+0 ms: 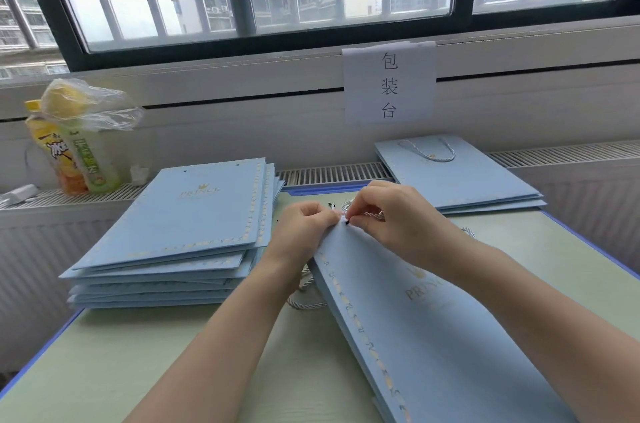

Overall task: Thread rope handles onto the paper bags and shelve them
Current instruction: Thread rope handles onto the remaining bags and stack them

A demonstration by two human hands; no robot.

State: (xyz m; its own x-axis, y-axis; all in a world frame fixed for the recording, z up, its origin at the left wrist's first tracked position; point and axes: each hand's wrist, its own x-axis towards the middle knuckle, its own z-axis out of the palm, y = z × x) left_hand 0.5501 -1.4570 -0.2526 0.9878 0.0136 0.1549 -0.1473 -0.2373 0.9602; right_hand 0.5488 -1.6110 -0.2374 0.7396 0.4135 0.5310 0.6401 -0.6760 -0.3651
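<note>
**Rope end held at the bag's top corner**

The table (173,353) shows bare green surface at seven o'clock, up to its blue left edge. One stack of flat bags (187,222) lies at ten o'clock; a second, smaller pile (460,177) at one o'clock. The bag (433,336) being worked runs from centre to five o'clock. The left hand (304,225) pinches its top corner; the right hand (388,215) pinches one rope (367,214) there.
</note>
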